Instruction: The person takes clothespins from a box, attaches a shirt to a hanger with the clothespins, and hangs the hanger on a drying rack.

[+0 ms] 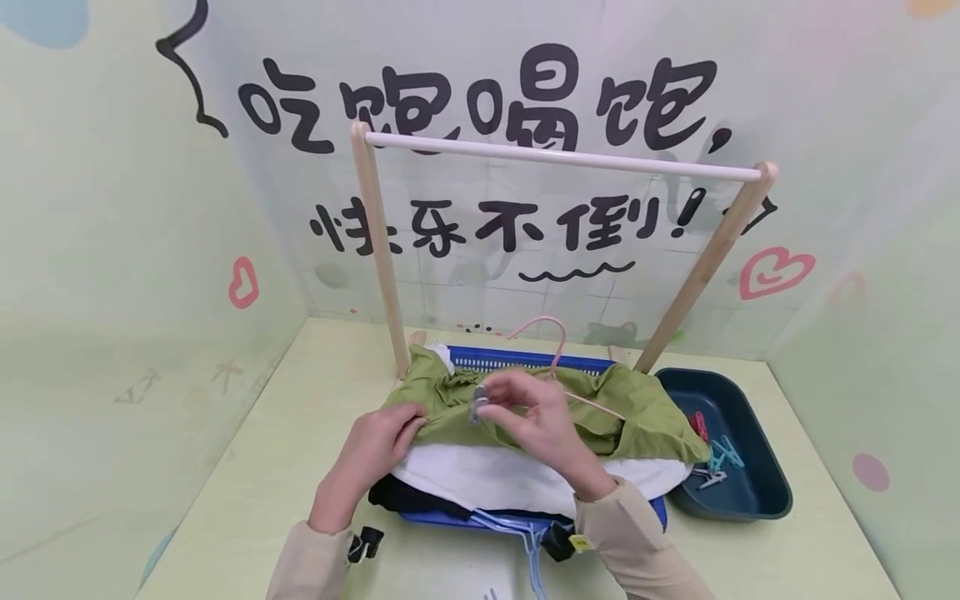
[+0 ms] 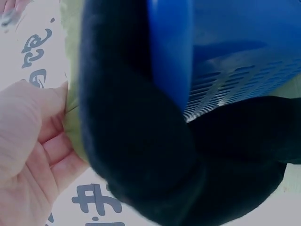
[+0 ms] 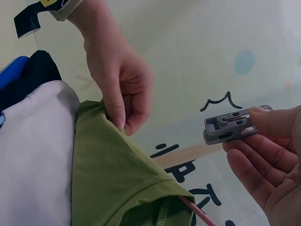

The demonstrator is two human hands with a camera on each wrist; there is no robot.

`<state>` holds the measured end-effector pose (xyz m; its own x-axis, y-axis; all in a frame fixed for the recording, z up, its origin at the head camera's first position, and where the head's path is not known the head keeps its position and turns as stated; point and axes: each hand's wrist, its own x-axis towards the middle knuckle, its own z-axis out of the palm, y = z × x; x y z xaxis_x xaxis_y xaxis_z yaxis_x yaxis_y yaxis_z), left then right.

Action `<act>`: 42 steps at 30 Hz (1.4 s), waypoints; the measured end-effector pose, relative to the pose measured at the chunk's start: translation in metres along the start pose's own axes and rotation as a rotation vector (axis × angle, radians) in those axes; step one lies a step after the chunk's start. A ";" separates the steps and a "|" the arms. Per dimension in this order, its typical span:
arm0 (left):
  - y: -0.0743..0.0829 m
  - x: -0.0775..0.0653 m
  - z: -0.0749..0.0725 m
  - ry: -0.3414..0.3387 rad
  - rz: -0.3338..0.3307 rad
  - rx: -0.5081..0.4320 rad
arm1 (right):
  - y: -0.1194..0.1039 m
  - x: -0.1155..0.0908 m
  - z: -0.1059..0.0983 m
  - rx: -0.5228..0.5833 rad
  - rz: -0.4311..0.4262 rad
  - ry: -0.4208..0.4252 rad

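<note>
Pinching: left hand (image 1: 375, 446) holds green garment (image 1: 652, 408) by its edge; right hand (image 1: 543, 421) grips grey clothespin (image 3: 230, 125). Garment lies over white cloth (image 1: 483, 475), pink hanger (image 1: 595, 406) partly inside. Judgement: draw edge taut, clip fabric squarely to hanger.

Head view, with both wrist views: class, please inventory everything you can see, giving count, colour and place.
Rack: 1, white bar on wooden posts, table's back
Basket: 1, blue, beneath the clothes
Green garment: 1, green, top of pile
White cloth: count unclear, white, under green
Black cloth: count unclear, black, under white
Pink hanger: 1, pink, in green garment
Blue hangers: count unclear, light blue, basket's front
Tub: 1, dark teal, right of basket
Loose clothespins: several, red, turquoise, grey, in tub
Held clothespin: 1, grey, right hand
Table: 1, pale yellow, underneath
Backdrop: pale, black writing, behind
Wrist devices: 2, black, at sleeves
Sleeves: 2, beige, forearms
Hands: 2, bare; left on green garment, right pinching clothespin
</note>
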<state>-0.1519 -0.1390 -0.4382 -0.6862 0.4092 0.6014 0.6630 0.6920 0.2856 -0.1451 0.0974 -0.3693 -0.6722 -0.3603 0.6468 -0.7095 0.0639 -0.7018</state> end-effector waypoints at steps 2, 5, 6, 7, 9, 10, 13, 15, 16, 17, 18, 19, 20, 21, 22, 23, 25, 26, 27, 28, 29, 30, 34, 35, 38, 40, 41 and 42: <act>0.000 0.001 -0.001 -0.007 -0.001 0.000 | 0.004 0.006 0.008 -0.046 0.013 -0.019; 0.001 0.002 -0.001 -0.015 -0.005 0.004 | 0.010 0.011 0.016 -0.125 0.035 -0.049; 0.002 0.003 -0.002 -0.016 -0.004 0.004 | 0.013 0.013 0.018 -0.144 0.037 -0.059; 0.002 0.003 -0.002 -0.016 -0.002 0.004 | 0.015 0.014 0.019 -0.161 0.038 -0.069; 0.003 0.004 -0.002 -0.013 0.004 0.004 | 0.019 0.014 0.021 -0.187 0.029 -0.088; 0.003 0.004 -0.002 -0.010 0.008 0.003 | 0.020 0.014 0.022 -0.202 0.019 -0.095; 0.003 0.004 -0.002 0.001 0.016 0.004 | 0.023 0.015 0.023 -0.297 -0.026 -0.106; 0.004 0.004 -0.003 0.012 0.023 0.004 | 0.025 0.015 0.024 -0.371 -0.056 -0.112; 0.004 0.005 -0.003 0.016 0.027 0.003 | 0.025 0.014 0.024 -0.409 -0.070 -0.114; 0.004 0.005 -0.003 0.021 0.031 0.003 | 0.026 0.014 0.025 -0.442 -0.082 -0.116; 0.004 0.005 -0.003 0.025 0.035 0.001 | 0.027 0.014 0.025 -0.470 -0.094 -0.118; 0.004 0.005 -0.003 0.028 0.038 0.001 | 0.027 0.013 0.025 -0.486 -0.100 -0.121; 0.004 0.005 -0.003 0.030 0.041 0.000 | 0.027 0.013 0.026 -0.498 -0.105 -0.123; 0.004 0.005 -0.004 0.031 0.043 -0.002 | 0.028 0.013 0.026 -0.511 -0.111 -0.125; 0.004 0.005 -0.004 0.033 0.045 -0.003 | 0.028 0.012 0.026 -0.521 -0.116 -0.130; 0.004 0.004 -0.004 0.034 0.046 -0.003 | 0.028 0.012 0.026 -0.532 -0.118 -0.138; 0.004 0.004 -0.004 0.037 0.047 -0.003 | 0.028 0.012 0.026 -0.557 -0.122 -0.164; 0.004 0.004 -0.004 0.039 0.047 -0.002 | 0.028 0.012 0.027 -0.576 -0.126 -0.179; 0.004 0.003 -0.004 0.039 0.046 -0.002 | 0.028 0.012 0.027 -0.596 -0.128 -0.193; 0.004 0.003 -0.004 0.040 0.045 0.000 | 0.028 0.013 0.027 -0.618 -0.129 -0.205; 0.003 0.002 -0.004 0.041 0.043 0.000 | 0.028 0.012 0.028 -0.637 -0.130 -0.214; 0.003 0.002 -0.004 0.041 0.042 -0.001 | 0.027 0.012 0.028 -0.657 -0.132 -0.220; 0.004 0.002 -0.003 0.039 0.046 -0.019 | 0.025 0.008 0.025 -0.681 -0.134 -0.196; 0.004 0.002 -0.002 0.038 0.044 -0.022 | 0.024 0.007 0.024 -0.670 -0.140 -0.181; 0.004 0.001 -0.001 0.035 0.038 -0.024 | 0.018 0.001 0.019 -0.623 -0.160 -0.134; 0.004 0.000 0.000 0.035 0.028 -0.014 | 0.013 -0.004 0.013 -0.585 -0.171 -0.105; 0.004 -0.001 0.001 0.037 0.025 -0.011 | 0.010 -0.006 0.010 -0.574 -0.175 -0.096; 0.004 -0.001 0.001 0.039 0.025 -0.009 | 0.007 -0.009 0.007 -0.565 -0.176 -0.090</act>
<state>-0.1489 -0.1363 -0.4385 -0.6575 0.4021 0.6372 0.6823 0.6766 0.2770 -0.1428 0.0946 -0.3823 -0.5311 -0.4860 0.6941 -0.8279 0.4722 -0.3029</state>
